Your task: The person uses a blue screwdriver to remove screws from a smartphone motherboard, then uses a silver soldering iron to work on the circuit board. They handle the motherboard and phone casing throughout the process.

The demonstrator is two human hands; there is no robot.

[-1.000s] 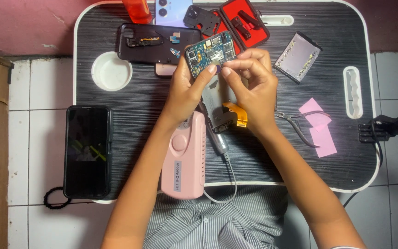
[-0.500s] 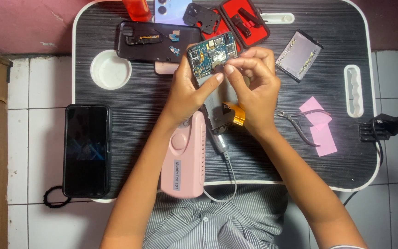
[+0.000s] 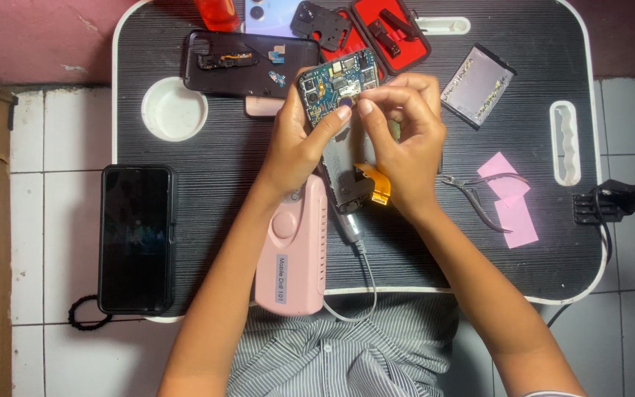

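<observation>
Left hand (image 3: 299, 143) gripping the blue circuit board (image 3: 330, 86) near 12 o'clock over the black lap table (image 3: 207, 154), thumb pressed on a round part. Right hand (image 3: 404, 136) fingertips pinched together beside it. Could easily slip and tear the orange flex cable (image 3: 378, 184) dangling at 6 o'clock.

blue-green circuit board (image 3: 328, 87) with tiny gold and silver bits | black ribbed lap table (image 3: 207, 151) with white rim | pale pink plastic drill box (image 3: 292, 257) | red-lined black case (image 3: 391, 33) upper middle | pink paper squares (image 3: 508, 198) right | grey-and-white striped shirt (image 3: 332, 356) bottom
</observation>
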